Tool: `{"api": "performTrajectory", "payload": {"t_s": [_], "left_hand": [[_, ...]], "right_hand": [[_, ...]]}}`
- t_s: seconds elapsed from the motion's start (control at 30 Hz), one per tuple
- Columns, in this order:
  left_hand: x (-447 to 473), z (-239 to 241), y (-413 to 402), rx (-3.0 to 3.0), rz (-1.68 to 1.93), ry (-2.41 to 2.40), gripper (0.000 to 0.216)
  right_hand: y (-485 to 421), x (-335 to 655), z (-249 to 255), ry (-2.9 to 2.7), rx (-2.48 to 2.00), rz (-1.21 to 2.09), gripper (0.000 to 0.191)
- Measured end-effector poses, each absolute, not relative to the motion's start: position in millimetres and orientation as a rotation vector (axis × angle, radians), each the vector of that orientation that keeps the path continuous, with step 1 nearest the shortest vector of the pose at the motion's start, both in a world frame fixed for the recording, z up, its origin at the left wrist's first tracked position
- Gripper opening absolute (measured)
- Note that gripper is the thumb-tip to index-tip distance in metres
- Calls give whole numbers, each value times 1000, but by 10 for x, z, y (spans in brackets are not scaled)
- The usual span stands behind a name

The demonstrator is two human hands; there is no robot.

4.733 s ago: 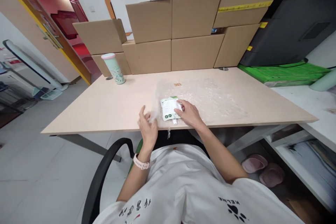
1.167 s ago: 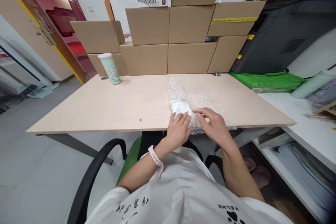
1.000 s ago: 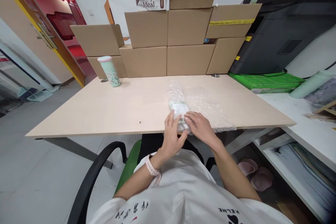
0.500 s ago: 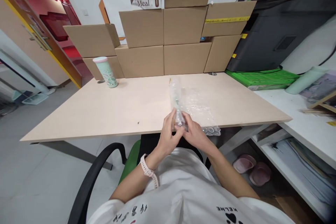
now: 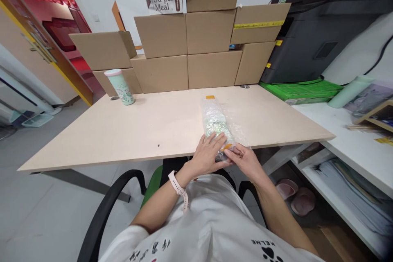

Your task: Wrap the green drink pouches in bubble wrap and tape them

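A bubble-wrapped package (image 5: 211,111) lies lengthwise near the table's front edge, something pale green showing through its clear layers. Orange tape (image 5: 210,97) marks its far end, and another orange piece sits at the near end beside my fingers. My left hand (image 5: 206,153) rests flat on the package's near part, fingers stretched out. At the near right corner, my right hand (image 5: 245,161) pinches the bubble wrap between thumb and fingers. A loose flap of bubble wrap (image 5: 241,131) spreads out to the right of the package. The item inside is too veiled to name.
On the light wood table (image 5: 92,131), a mint tumbler with a pink lid (image 5: 120,86) stands at the back left. Cardboard boxes (image 5: 162,74) are stacked along the back. A green crate (image 5: 303,91) and a white side shelf (image 5: 316,114) flank the right.
The package has rolled over to lie wider and flatter. My left hand has gone from gripping its near end to lying flat on top; my right hand has shifted right. The view has shifted slightly.
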State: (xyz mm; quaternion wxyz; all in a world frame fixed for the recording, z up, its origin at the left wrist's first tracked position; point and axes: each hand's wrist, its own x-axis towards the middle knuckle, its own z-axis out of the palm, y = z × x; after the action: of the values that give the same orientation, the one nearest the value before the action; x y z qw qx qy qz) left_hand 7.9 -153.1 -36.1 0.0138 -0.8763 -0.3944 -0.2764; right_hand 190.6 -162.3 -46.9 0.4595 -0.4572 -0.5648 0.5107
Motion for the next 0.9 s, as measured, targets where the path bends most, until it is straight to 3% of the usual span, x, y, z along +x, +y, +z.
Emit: {"api": "performTrajectory", "payload": {"t_s": [0.17,0.27,0.33,0.47,0.7,0.8,0.9], "left_hand": [[50,-412,-1490,-2794,-806,-1207,82],[92,-452,-1483,-2751,-806,-1260,80],[117,-456,-1485,-2720,-772,-1293,76],[122,-412,-1494,-2715,-665,-1361,69],[61,-376,-1597,-2762,-655,-1423,78],[35,-384,-1653,-2816,-765,-1427,76],[6,-392,-1664,-2838,-889,-1415,76]], "right_hand": [[-1716,2047,-619,-1317,-1408,558,23],[-1737,2131,-730,-1283,-1364,285,46],[-1711,2194,-814,-1205,-1336,300,54],[-1603,2354,-952,-930,-1368,662,48],[-1466,2520,-924,-1028,-1013,1174,17],[-1445,2398,-822,-1074,-943,1204,19],[-1485,2142,-636,-1073,-960,961,24]]}}
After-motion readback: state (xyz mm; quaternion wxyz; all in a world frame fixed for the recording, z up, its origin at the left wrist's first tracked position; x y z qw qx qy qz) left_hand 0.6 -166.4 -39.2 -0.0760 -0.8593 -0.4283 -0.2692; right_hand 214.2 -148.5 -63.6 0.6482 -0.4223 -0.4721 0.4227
